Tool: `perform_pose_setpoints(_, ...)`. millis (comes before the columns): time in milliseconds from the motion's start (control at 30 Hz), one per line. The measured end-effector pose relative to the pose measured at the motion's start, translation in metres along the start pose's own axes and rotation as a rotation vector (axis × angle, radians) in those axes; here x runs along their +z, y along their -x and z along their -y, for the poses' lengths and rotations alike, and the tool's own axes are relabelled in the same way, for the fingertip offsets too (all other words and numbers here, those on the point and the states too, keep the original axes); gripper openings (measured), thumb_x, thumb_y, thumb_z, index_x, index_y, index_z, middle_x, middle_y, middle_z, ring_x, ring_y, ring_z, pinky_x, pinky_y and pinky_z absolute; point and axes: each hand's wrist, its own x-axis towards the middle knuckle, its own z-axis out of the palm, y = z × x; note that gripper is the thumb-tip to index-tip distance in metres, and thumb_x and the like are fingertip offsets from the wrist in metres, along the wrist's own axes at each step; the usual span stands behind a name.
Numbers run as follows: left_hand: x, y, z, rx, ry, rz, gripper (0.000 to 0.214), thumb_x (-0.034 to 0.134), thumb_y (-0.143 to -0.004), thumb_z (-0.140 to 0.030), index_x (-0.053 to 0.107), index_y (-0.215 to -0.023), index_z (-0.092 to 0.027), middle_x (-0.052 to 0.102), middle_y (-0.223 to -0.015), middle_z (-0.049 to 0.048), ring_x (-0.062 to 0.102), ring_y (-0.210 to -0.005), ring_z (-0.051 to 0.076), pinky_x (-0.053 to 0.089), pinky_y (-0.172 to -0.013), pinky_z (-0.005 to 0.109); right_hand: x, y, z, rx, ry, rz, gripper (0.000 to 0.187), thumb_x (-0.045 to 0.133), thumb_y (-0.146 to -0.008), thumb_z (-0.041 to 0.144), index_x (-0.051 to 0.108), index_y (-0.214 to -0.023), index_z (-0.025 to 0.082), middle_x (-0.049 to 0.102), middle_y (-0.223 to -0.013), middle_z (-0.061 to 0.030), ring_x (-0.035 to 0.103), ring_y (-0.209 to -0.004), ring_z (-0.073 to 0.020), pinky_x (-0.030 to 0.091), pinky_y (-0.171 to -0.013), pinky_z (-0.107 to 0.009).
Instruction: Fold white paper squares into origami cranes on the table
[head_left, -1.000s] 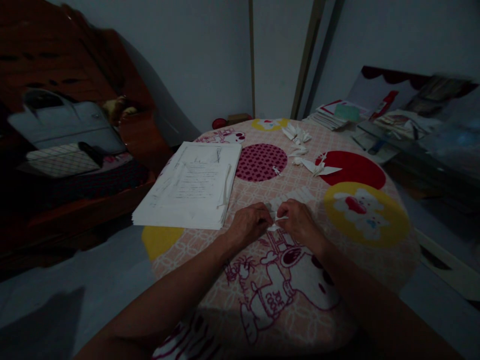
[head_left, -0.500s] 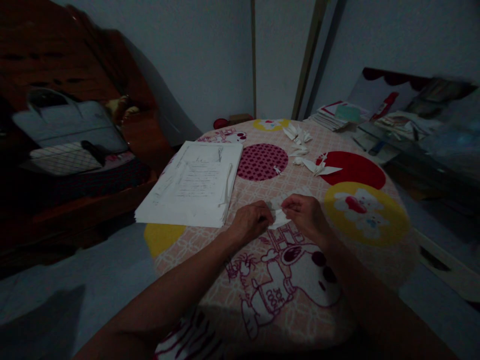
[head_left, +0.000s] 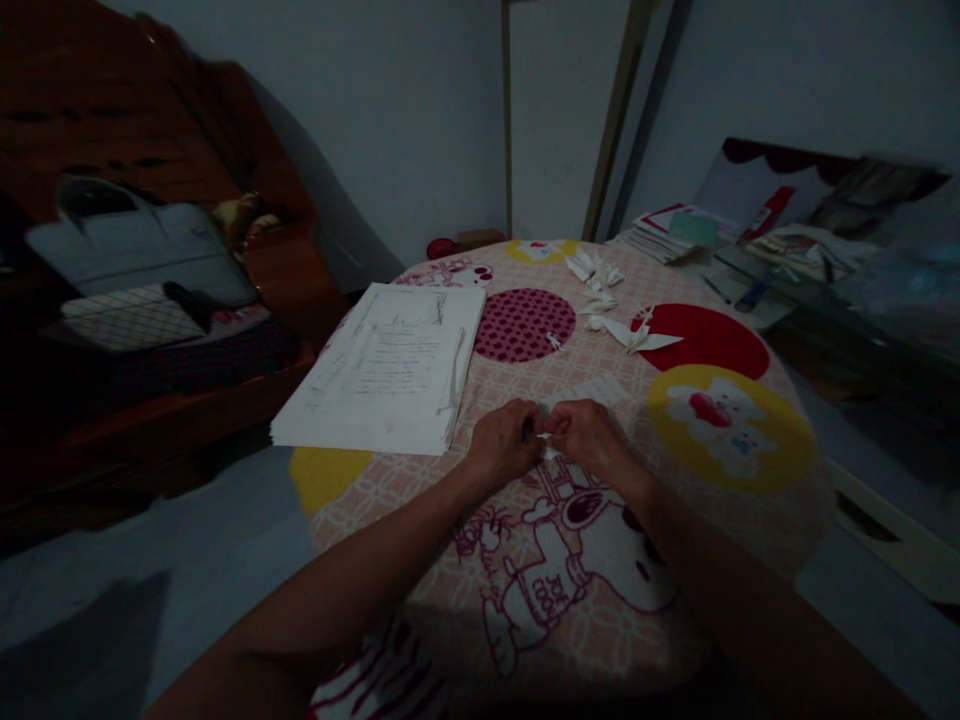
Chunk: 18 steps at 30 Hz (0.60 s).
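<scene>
Both hands meet over the patterned tablecloth [head_left: 420,560], fingers curled in a pinch. Between them shows a small white piece of paper [head_left: 550,452], mostly covered by the fingers. My left hand [head_left: 504,440] is closed on its left side, and my right hand [head_left: 589,435] is closed on its right side. Beyond the hands lie several folded white paper cranes [head_left: 637,335], some in a cluster [head_left: 592,268] farther back. A tiny white folded piece [head_left: 554,341] rests on the purple circle of the cloth.
A thick stack of written paper sheets [head_left: 397,370] lies left of my hands, with a narrow paper strip [head_left: 454,375] on it. Papers [head_left: 667,235] and a glass shelf [head_left: 795,300] stand at the right. On a wooden chair [head_left: 277,270] at the left sits a grey bag [head_left: 142,245].
My right hand has moved left, close against my left hand. Less of the white paper shows between the fingers. The other objects stay where they were.
</scene>
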Motion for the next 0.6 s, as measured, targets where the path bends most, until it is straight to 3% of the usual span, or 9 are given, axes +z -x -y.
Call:
perform_pose_setpoints(300, -0.009, -0.001, 0.013, 0.097, 0.212, 0.031, 0.026, 0.056, -0.063, -0.003, 0.064, -0.083, -0.018, 0.057, -0.082, 0.0005, 0.054, -0.074, 0.014, 0.045, -0.072, 0.028, 0.003, 0.001, -0.004, -0.009, -0.010, -0.013, 0.015, 0.064, -0.065, 0.003, 0.070, -0.070, 0.016, 0.067, -0.062, 0.0009, 0.058, -0.056, -0.0110, 0.039, -0.056, -0.022)
perform_pose_setpoints(600, -0.019, -0.002, 0.032, 0.195, 0.417, 0.182, 0.039, 0.055, -0.062, -0.005, 0.060, -0.099, -0.015, 0.056, -0.085, -0.0005, 0.054, -0.074, 0.012, 0.045, -0.071, 0.026, 0.005, 0.002, 0.002, 0.002, 0.076, -0.017, 0.010, 0.073, -0.067, 0.008, 0.068, -0.069, 0.017, 0.066, -0.066, -0.0002, 0.057, -0.060, -0.0119, 0.038, -0.060, -0.024)
